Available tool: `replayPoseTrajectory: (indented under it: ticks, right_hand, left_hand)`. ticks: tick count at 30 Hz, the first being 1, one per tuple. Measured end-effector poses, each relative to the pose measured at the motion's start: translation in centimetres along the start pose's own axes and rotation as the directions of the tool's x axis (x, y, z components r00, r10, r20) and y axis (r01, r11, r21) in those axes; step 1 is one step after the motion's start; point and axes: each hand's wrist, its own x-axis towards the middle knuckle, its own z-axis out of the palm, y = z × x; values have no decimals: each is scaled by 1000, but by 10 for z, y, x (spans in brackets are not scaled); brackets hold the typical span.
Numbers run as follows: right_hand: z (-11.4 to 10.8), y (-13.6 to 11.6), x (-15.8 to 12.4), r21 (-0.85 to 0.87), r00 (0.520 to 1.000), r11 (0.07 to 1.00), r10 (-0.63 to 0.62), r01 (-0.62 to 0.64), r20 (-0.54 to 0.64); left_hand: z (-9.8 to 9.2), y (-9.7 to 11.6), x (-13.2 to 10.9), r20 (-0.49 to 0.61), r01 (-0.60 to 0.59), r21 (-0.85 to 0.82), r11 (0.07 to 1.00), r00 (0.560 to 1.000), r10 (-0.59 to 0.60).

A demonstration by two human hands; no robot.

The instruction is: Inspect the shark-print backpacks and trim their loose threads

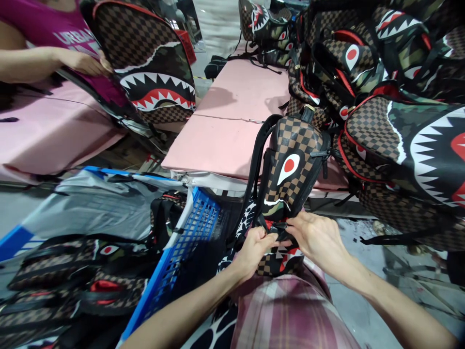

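Observation:
A brown checkered backpack (296,160) with a shark eye and camouflage print stands on end against my lap, its black straps to the left. My left hand (254,249) pinches a small black buckle or strap end (279,231) at the bag's lower edge. From the right, my right hand (317,235) closes its fingertips on the same black piece. Both hands touch the backpack just above my plaid-clad lap.
A pile of matching shark backpacks (381,92) fills the right. A pink table (221,140) lies ahead. A blue plastic crate (189,242) lined with a bag holds more backpacks (72,276) at left. Another person (54,53) at top left handles a backpack (152,68).

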Motion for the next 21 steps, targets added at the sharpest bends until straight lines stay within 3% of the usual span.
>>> replayPoseTrajectory:
  ticks: [12, 15, 18, 21]
  right_hand:
    - [-1, 2, 0, 19, 1000, 1000, -12, 12, 14]
    - [-5, 17, 2, 237, 997, 968, -82, 83, -15]
    - [-11, 32, 2, 513, 990, 848, -89, 135, -113]
    - [-12, 24, 4, 457, 984, 877, -89, 150, -151]
  left_hand:
    - [1, 1, -1, -14, 18, -10, 1000, 1000, -18]
    - [3, 4, -3, -10, 2, -4, 1000, 1000, -2]
    - [5, 6, -4, -24, 20, 7, 1000, 1000, -20]
    - [5, 4, -2, -25, 8, -17, 1000, 1000, -8]
